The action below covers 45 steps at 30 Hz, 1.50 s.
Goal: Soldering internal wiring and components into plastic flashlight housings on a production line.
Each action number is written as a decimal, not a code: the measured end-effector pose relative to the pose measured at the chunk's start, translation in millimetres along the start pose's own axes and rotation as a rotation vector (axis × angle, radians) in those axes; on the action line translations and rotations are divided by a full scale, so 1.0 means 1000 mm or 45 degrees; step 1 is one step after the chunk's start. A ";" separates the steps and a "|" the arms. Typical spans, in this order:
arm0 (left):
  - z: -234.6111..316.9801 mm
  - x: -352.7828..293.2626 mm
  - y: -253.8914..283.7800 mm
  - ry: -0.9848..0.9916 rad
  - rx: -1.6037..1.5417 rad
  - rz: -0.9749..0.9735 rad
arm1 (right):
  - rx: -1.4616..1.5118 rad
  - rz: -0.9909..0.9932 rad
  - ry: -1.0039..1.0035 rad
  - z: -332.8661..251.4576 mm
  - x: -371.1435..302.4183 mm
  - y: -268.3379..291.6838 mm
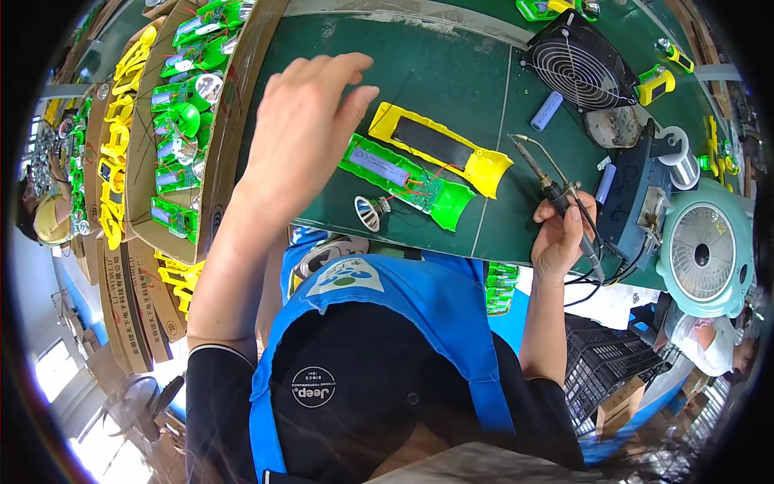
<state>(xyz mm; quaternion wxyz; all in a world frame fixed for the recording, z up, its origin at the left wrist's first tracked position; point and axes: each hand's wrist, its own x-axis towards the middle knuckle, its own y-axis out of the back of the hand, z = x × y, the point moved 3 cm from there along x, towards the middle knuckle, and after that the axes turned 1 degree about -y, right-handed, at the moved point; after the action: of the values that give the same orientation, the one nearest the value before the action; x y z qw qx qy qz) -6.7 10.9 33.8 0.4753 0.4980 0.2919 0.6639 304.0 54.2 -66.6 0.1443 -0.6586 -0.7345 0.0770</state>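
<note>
My left hand [302,121] hovers over the green work table [322,40], fingers stretched and thumb apart, with nothing visible in it. My right hand [560,238] grips a soldering iron [555,192] with a thin metal tube beside its tip; the tip points up and left. Between the hands lies a green flashlight half-shell [454,208] holding a lilac battery [379,164], a small circuit board and red wires. Just beyond it is a yellow half-shell [488,169] with a dark panel, a red wire running between them. A silver reflector [368,213] sits at the near side on wires.
A cardboard box [230,121] of green light assemblies and yellow frames [121,161] stand left. At right are a black fan [572,64], a loose battery [547,111], a blue soldering station [629,189], a solder spool [684,165] and a mint fan [705,250]. Cables hang below my right hand.
</note>
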 end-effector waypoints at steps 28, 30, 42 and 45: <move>0.004 -0.032 -0.012 -0.228 -0.408 -0.349 | 0.110 -0.277 -0.294 -0.021 -0.019 -0.018; 0.006 -0.039 -0.009 -0.304 -0.344 -0.339 | 0.188 -0.236 -0.352 -0.023 -0.028 -0.029; 0.026 -0.092 -0.018 -0.312 -0.035 -0.224 | 0.192 -0.171 -0.363 -0.015 -0.033 -0.025; 0.030 -0.093 -0.029 -0.265 0.128 -0.107 | 0.204 -0.158 -0.359 -0.015 -0.032 -0.027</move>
<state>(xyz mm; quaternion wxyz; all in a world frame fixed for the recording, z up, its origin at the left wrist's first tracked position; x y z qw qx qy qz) 36.0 -66.8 -16.8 0.5049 0.5749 0.2943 0.5727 286.0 18.1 -47.3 0.0964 -0.5811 -0.7782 0.2179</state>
